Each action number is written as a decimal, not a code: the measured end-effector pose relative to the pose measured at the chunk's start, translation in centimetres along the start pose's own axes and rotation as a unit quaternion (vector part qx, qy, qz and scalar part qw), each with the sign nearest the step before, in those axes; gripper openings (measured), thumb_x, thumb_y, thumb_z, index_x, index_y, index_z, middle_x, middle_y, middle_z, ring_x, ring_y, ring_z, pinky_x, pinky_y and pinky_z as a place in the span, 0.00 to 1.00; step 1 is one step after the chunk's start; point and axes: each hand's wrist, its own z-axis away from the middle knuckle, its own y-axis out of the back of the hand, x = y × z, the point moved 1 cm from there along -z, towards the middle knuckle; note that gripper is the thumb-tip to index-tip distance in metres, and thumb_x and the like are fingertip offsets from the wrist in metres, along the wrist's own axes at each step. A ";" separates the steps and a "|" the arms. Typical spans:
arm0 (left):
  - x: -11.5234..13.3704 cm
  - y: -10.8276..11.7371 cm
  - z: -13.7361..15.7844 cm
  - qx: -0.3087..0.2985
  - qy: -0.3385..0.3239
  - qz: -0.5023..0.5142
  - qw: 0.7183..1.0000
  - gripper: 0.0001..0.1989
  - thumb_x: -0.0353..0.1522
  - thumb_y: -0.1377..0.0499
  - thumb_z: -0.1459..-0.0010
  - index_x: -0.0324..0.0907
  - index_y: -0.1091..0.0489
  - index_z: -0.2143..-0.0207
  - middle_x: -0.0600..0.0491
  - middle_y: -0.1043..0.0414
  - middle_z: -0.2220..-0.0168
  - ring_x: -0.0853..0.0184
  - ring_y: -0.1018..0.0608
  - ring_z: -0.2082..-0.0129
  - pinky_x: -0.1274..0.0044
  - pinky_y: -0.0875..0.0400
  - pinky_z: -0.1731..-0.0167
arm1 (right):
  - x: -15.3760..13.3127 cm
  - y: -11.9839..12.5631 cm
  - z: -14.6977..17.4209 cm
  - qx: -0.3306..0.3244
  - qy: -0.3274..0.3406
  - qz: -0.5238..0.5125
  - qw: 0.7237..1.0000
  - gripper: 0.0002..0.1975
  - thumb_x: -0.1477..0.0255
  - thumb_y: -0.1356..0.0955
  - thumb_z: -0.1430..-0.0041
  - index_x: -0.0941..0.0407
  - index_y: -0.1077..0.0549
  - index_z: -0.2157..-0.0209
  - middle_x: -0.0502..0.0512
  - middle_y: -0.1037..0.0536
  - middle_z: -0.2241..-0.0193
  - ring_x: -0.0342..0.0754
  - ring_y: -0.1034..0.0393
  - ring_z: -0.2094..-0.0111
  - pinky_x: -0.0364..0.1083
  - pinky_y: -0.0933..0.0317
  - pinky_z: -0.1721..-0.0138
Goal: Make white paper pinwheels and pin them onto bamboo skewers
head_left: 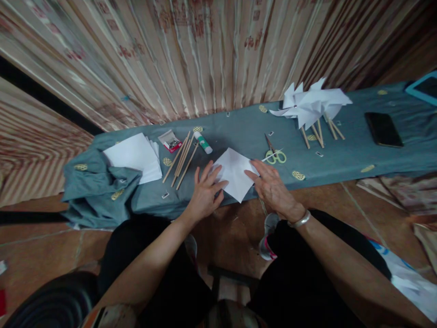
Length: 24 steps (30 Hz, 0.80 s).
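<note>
A square sheet of white paper (235, 175) lies turned cornerwise at the front edge of the cloth-covered table, with faint creases in it. My left hand (204, 191) rests at its left corner, fingers spread and the tips touching the paper. At the right corner, my right hand (272, 187) has the paper between thumb and fingers. Just beyond the right hand lie scissors (276, 156) with light green handles, and a thin white strip crosses them. A glue stick (203, 142) and several wooden sticks (182, 159) are left of the sheet.
A stack of white paper (134, 157) lies at the left, near a small red and white box (170, 141) of pins. Several paper pinwheels (312, 102) on sticks are at the back right. A black phone (383, 129) and a blue-framed tablet (425, 89) lie farther right. Curtains (218, 54) hang behind.
</note>
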 end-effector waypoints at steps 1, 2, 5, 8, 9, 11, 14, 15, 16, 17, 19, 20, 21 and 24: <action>-0.2 0.1 -0.1 0.011 0.018 0.021 1.000 0.12 0.30 0.41 0.42 0.46 0.24 0.56 0.46 0.40 0.36 0.48 0.48 0.31 0.46 0.57 0.38 | 0.0 0.0 -0.1 0.008 -0.003 -0.001 1.000 0.22 0.78 0.41 0.37 0.54 0.33 0.43 0.64 0.39 0.36 0.57 0.50 0.33 0.61 0.48 0.39; -0.6 0.1 -0.3 0.024 0.039 0.048 0.998 0.11 0.32 0.40 0.42 0.45 0.23 0.57 0.46 0.41 0.35 0.47 0.48 0.31 0.47 0.56 0.37 | 0.0 0.0 -0.1 0.014 -0.004 -0.001 1.000 0.22 0.78 0.41 0.37 0.54 0.31 0.44 0.63 0.39 0.36 0.57 0.51 0.33 0.62 0.49 0.39; -1.9 0.0 -0.9 0.064 0.109 0.161 0.979 0.14 0.36 0.39 0.43 0.43 0.24 0.55 0.43 0.41 0.35 0.50 0.38 0.35 0.53 0.45 0.38 | 0.1 -0.2 -0.1 0.022 -0.004 -0.002 1.000 0.21 0.79 0.40 0.39 0.54 0.29 0.46 0.61 0.39 0.36 0.57 0.51 0.33 0.62 0.49 0.39; -3.0 -0.5 -1.7 0.103 0.181 0.272 0.940 0.24 0.37 0.36 0.47 0.43 0.30 0.47 0.43 0.41 0.36 0.53 0.30 0.41 0.59 0.35 0.42 | 0.3 -0.2 0.0 0.024 -0.012 -0.012 1.000 0.22 0.79 0.40 0.39 0.54 0.29 0.46 0.61 0.39 0.36 0.57 0.50 0.33 0.63 0.49 0.38; -3.2 -0.8 -1.9 0.111 0.205 0.311 0.921 0.29 0.37 0.35 0.48 0.44 0.33 0.44 0.43 0.41 0.36 0.54 0.28 0.44 0.60 0.31 0.45 | 0.3 -0.1 0.0 0.026 -0.019 -0.017 0.999 0.22 0.79 0.40 0.40 0.54 0.29 0.46 0.61 0.40 0.35 0.57 0.50 0.33 0.63 0.49 0.39; -3.3 -1.4 -2.2 0.114 0.246 0.381 0.884 0.37 0.34 0.34 0.51 0.45 0.41 0.38 0.42 0.40 0.36 0.57 0.24 0.50 0.63 0.26 0.51 | 0.7 0.2 -0.2 0.034 -0.037 -0.025 0.998 0.23 0.79 0.40 0.40 0.54 0.30 0.45 0.61 0.39 0.36 0.57 0.47 0.34 0.62 0.46 0.39; -2.9 -2.1 -2.5 0.105 0.270 0.431 0.855 0.43 0.31 0.34 0.54 0.45 0.45 0.36 0.42 0.36 0.39 0.60 0.21 0.55 0.66 0.24 0.54 | 1.9 1.0 -1.0 0.071 -0.086 -0.014 0.994 0.24 0.80 0.42 0.40 0.57 0.31 0.43 0.65 0.34 0.39 0.57 0.41 0.38 0.59 0.42 0.40; -2.8 -2.2 -2.6 0.105 0.268 0.437 0.852 0.43 0.29 0.35 0.54 0.44 0.45 0.36 0.43 0.34 0.41 0.60 0.21 0.56 0.66 0.24 0.54 | 2.4 1.4 -1.3 0.086 -0.112 -0.003 0.990 0.24 0.80 0.42 0.40 0.59 0.32 0.43 0.67 0.33 0.40 0.57 0.39 0.39 0.58 0.41 0.41; -2.8 -2.3 -2.8 0.105 0.264 0.442 0.851 0.42 0.28 0.35 0.54 0.44 0.45 0.36 0.43 0.32 0.43 0.61 0.21 0.56 0.66 0.24 0.54 | 3.1 1.8 -1.6 0.100 -0.141 0.010 0.985 0.24 0.80 0.42 0.40 0.62 0.32 0.43 0.69 0.32 0.41 0.58 0.37 0.40 0.58 0.40 0.41; -2.7 -2.4 -2.9 0.107 0.258 0.445 0.851 0.42 0.28 0.36 0.55 0.44 0.45 0.36 0.44 0.30 0.45 0.61 0.21 0.57 0.66 0.24 0.54 | 3.7 2.1 -1.9 0.107 -0.170 0.024 0.979 0.24 0.79 0.43 0.40 0.63 0.33 0.42 0.70 0.33 0.41 0.58 0.37 0.41 0.57 0.40 0.41; -2.8 -2.3 -3.1 0.122 0.250 0.447 0.850 0.42 0.26 0.37 0.56 0.44 0.44 0.37 0.45 0.28 0.47 0.61 0.21 0.58 0.66 0.25 0.55 | 5.0 2.8 -2.5 0.108 -0.225 0.048 0.967 0.25 0.79 0.42 0.40 0.65 0.35 0.41 0.71 0.34 0.40 0.60 0.37 0.41 0.57 0.39 0.42; -2.9 -2.2 -3.2 0.131 0.249 0.447 0.849 0.42 0.26 0.38 0.56 0.43 0.44 0.37 0.45 0.27 0.48 0.61 0.21 0.58 0.66 0.25 0.55 | 5.6 3.0 -2.7 0.105 -0.251 0.057 0.961 0.26 0.79 0.42 0.41 0.65 0.36 0.41 0.72 0.34 0.40 0.60 0.36 0.41 0.57 0.38 0.43; -3.0 -2.0 -3.3 0.140 0.251 0.446 0.848 0.42 0.26 0.37 0.56 0.43 0.45 0.37 0.45 0.27 0.49 0.60 0.21 0.57 0.66 0.25 0.54 | 6.1 3.2 -2.8 0.099 -0.272 0.063 0.955 0.26 0.79 0.42 0.42 0.66 0.36 0.41 0.73 0.33 0.41 0.60 0.35 0.42 0.57 0.38 0.45; -3.2 -1.4 -3.6 0.161 0.260 0.441 0.844 0.44 0.27 0.37 0.57 0.41 0.47 0.36 0.45 0.26 0.49 0.59 0.21 0.55 0.65 0.26 0.52 | 6.7 3.4 -3.1 0.078 -0.304 0.071 0.947 0.27 0.74 0.40 0.41 0.67 0.39 0.40 0.72 0.27 0.47 0.60 0.30 0.48 0.55 0.35 0.49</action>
